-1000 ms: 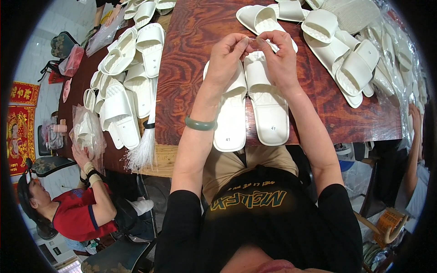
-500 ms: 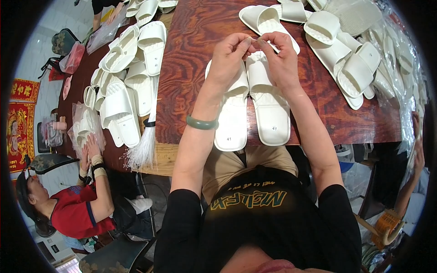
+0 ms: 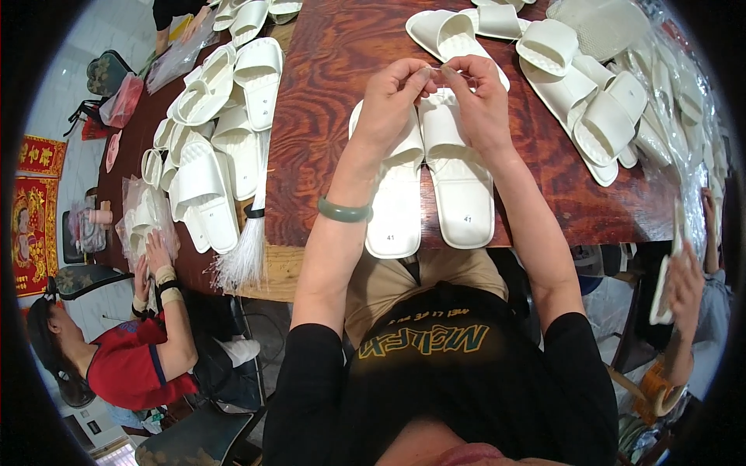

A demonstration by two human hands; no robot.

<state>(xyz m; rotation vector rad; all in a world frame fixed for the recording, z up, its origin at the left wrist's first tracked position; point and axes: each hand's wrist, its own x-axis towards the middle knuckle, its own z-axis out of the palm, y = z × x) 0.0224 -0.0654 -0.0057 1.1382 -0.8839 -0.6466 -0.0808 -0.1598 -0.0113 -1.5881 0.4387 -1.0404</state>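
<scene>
clear plastic bag point(image 3: 144, 217) table's left edge, red-gold wall banners point(image 3: 35, 210) far left

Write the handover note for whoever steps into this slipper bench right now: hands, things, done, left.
Left hand and right hand: raised together above the table, fingertips pinching one small thin clear piece between them; what it is, too small to tell.
Pair of white slippers: side by side on the wooden table under the hands, heels at the near edge.
Done: pair laid out matched.
Left: the clear piece is not yet on either slipper.
Loose white slippers piled left, more far right.
</scene>
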